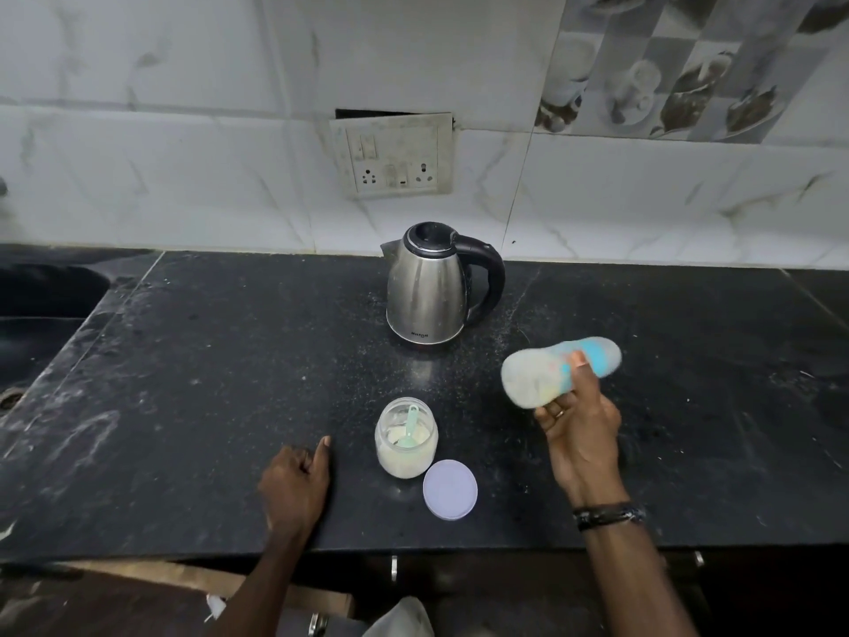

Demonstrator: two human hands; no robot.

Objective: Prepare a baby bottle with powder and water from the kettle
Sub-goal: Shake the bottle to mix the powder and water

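Leftmost, left hand (294,480) resting on the dark speckled stone counter (206,383) near its front edge, fingers curled in loosely, forefinger stretched out, gripping nothing. Just right of it, clear glass jar of pale powder (406,439), open, with a mint-green plastic scoop (410,427) standing in the powder, bowl partly buried. Touching the jar's lower right side or nearly so, round lilac lid (450,489) lying flat. Farther back, stainless steel electric kettle with black lid and handle (432,287), upright, spout to the left. Rightmost, right hand (581,425) raised above the counter, fingers wrapped around a translucent baby bottle with a light-blue collar (558,374), held tilted nearly sideways, base toward the kettle side, thumb (580,360) across its middle. Bottle smeared by motion blur; contents and teat end hard to make out.
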